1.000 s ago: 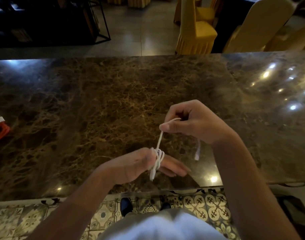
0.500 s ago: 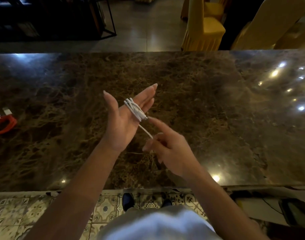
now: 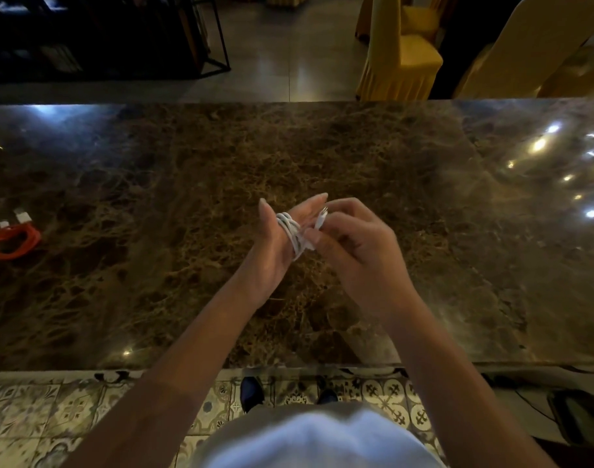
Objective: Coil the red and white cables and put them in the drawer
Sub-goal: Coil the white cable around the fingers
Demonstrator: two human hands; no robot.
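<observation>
– What has moved?
– The right hand (image 3: pixel 353 251) has come up to the left hand (image 3: pixel 282 241) and now pinches the white cable's (image 3: pixel 293 233) plug.
– And the left fingers?
– Straight, together, pointing to 1 o'clock; the coil wraps across them. The red cable (image 3: pixel 12 241) lies at 9 o'clock on the table (image 3: pixel 457 231).

Both hands are held above the middle of the marble counter (image 3: pixel 423 265), toward its near edge. The left hand (image 3: pixel 275 251) stands upright with straight fingers, and the white cable (image 3: pixel 290 229) is wound around them. The right hand (image 3: pixel 353 244) is just right of it, touching the coil and pinching the cable's end. The red cable (image 3: pixel 12 241) lies coiled on the counter at the far left, well apart from the hands. Behind the counter, to the right, stand covered chairs (image 3: pixel 400 55). Below the near edge lies a tiled floor (image 3: pixel 35 410).
</observation>
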